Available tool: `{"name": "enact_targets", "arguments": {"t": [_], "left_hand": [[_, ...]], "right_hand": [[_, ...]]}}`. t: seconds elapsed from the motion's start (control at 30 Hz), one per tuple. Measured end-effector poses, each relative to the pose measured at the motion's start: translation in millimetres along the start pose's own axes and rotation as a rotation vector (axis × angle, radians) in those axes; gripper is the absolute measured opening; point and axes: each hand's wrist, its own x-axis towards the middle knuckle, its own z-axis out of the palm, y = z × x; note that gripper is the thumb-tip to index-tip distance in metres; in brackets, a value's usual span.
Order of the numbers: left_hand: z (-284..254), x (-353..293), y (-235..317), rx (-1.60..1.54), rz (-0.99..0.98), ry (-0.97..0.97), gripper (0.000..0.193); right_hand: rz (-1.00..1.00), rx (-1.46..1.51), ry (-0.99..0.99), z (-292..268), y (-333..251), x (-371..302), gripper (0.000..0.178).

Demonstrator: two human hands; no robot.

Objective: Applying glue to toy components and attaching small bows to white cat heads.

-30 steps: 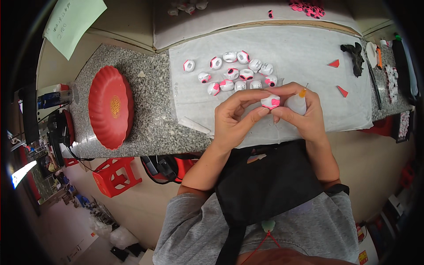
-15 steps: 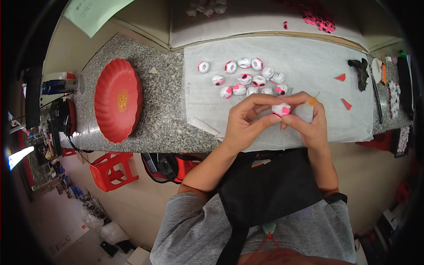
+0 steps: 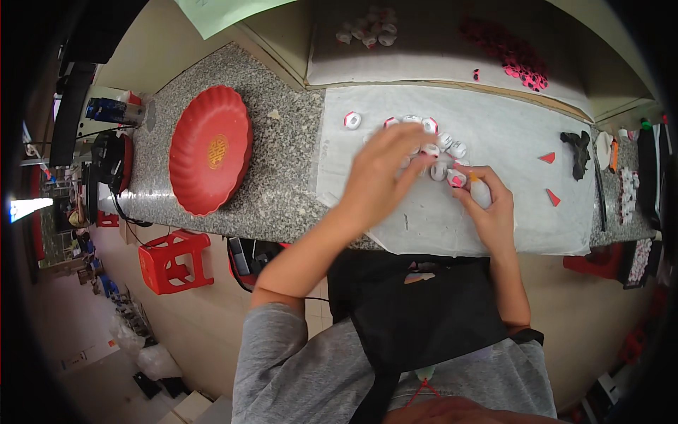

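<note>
Head view: your right grip (image 3: pixel 498 212) holds a ball (image 3: pixel 456 179) and bottle (image 3: pixel 482 194) over the sheet (image 3: pixel 540 226); your left grip (image 3: pixel 381 173), blurred, is at the other balls (image 3: pixel 458 149), hold unclear. Angle the nozzle (image 3: pixel 474 177) clear.

Small-batch handwork fills what appears to be a craft workshop, where matching white-and-pink pieces (image 3: pixel 352 121) sit grouped on a white sheet (image 3: pixel 438 222) over a stone counter (image 3: pixel 282 155). Pink parts (image 3: pixel 524 71) lie heaped on a shelf (image 3: pixel 417 60) behind; an orange-tipped bottle (image 3: pixel 482 194), black apron (image 3: pixel 424 311) and plastic stool (image 3: pixel 159 267) complete the workstation.
</note>
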Motion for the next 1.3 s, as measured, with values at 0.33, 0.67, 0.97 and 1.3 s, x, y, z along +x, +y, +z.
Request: {"name": "enact_targets", "arguments": {"t": [0.33, 0.67, 0.97, 1.3], "left_hand": [[-24.2, 123.3, -140.2, 0.497, -0.214, 0.203, 0.018], [-30.9, 110.6, -137.5, 0.201, -0.271, 0.115, 0.021], [-35.4, 82.9, -96.2, 0.387, -0.149, 0.203, 0.02], [6.1, -14.8, 9.4, -1.035, -0.392, -0.044, 0.022]], "right_hand": [[-0.107, -0.032, 0.131, 5.0, -5.3, -5.7, 0.043], [-0.122, 0.016, 0.122, -2.5, -3.7, -1.6, 0.036], [-0.353, 0.061, 0.289, -0.8, 13.6, -2.0, 0.041], [-0.169, 0.302, 0.034, -18.7, -12.1, -14.4, 0.034]]}}
